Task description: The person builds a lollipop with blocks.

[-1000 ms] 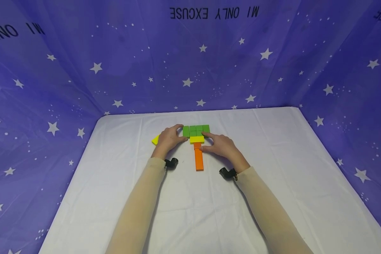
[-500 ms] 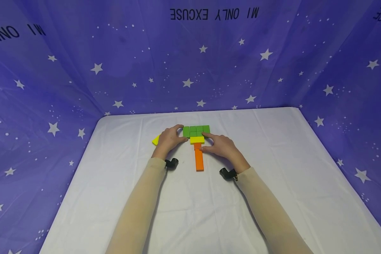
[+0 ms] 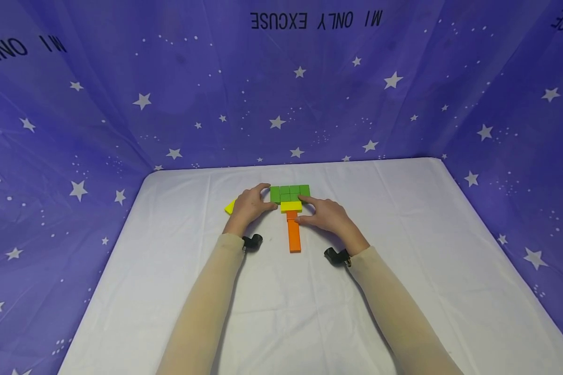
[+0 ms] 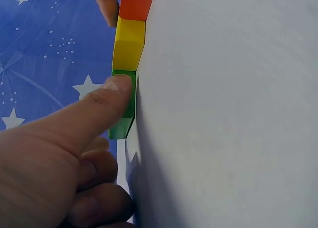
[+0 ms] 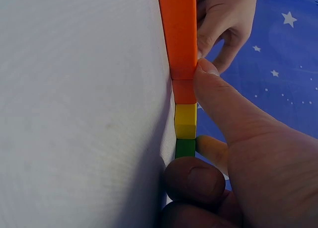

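Note:
Several green blocks lie flat side by side as a rectangle. A yellow block sits against their near side, with a short orange block and a long orange block in line below. At the left end, my left hand pinches the end green block, thumb at its near edge and forefinger at its far corner. My right hand rests its forefinger on the green blocks, its thumb touching the orange blocks' side. In the left wrist view, the thumb presses on the green block.
Beside the left hand, partly hidden behind it, lies another yellow block. A white cloth covers the table. Purple fabric with stars hangs around the back and sides.

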`<action>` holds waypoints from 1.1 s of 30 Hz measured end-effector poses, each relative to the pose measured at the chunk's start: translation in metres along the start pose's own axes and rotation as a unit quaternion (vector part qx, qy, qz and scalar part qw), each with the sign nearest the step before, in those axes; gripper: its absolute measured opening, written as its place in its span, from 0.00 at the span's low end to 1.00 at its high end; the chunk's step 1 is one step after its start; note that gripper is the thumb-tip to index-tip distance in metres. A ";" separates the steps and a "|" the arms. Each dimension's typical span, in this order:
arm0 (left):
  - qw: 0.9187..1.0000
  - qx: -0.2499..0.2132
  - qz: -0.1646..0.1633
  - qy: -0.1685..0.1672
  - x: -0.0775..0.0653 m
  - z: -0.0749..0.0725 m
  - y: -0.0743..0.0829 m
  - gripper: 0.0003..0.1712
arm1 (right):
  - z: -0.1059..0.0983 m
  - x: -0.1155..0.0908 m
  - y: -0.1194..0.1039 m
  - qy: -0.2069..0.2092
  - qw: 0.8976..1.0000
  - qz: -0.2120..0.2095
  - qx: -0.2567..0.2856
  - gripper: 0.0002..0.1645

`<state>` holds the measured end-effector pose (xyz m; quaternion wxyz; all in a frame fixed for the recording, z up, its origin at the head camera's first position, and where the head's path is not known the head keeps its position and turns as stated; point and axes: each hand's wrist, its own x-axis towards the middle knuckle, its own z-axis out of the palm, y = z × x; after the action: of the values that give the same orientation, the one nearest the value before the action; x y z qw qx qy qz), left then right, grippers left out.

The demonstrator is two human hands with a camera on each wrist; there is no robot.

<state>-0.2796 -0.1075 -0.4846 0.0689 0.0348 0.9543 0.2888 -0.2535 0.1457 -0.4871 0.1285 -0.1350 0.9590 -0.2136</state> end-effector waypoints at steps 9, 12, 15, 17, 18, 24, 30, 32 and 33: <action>0.998 -0.053 0.013 0.031 -0.015 -0.007 -0.010 0.41 | 0.002 0.000 0.000 0.001 1.000 -0.002 -0.001 0.51; 0.996 -0.075 0.016 0.052 -0.021 -0.013 -0.014 0.39 | 0.003 0.000 0.001 0.000 1.000 -0.001 0.002 0.51; 0.994 -0.087 0.008 0.072 -0.026 -0.021 -0.018 0.39 | 0.002 0.000 0.001 -0.001 1.000 -0.003 0.005 0.52; 0.993 -0.090 0.002 0.083 -0.029 -0.027 -0.021 0.39 | 0.001 0.000 0.001 0.000 1.000 -0.002 0.006 0.51; 0.992 -0.090 -0.002 0.086 -0.030 -0.031 -0.022 0.39 | 0.001 0.000 0.001 0.000 1.000 -0.003 0.005 0.51; 0.991 -0.094 -0.021 0.092 -0.037 -0.049 -0.034 0.38 | 0.001 0.001 0.001 -0.004 1.000 -0.004 0.006 0.52; 0.991 -0.104 -0.045 0.064 -0.044 -0.068 -0.052 0.39 | 0.001 0.000 0.001 -0.002 1.000 -0.002 0.009 0.51; 0.992 -0.103 -0.056 0.048 -0.045 -0.073 -0.058 0.39 | 0.001 -0.001 0.001 0.000 1.000 -0.002 0.010 0.51; 0.992 -0.103 -0.061 0.040 -0.045 -0.075 -0.061 0.40 | 0.000 -0.001 0.001 0.001 1.000 -0.003 0.010 0.51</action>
<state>-0.2477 -0.2038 -0.4514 0.0511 -0.0430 0.9217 0.3820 -0.2530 0.1465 -0.4878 0.1287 -0.1361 0.9566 -0.2232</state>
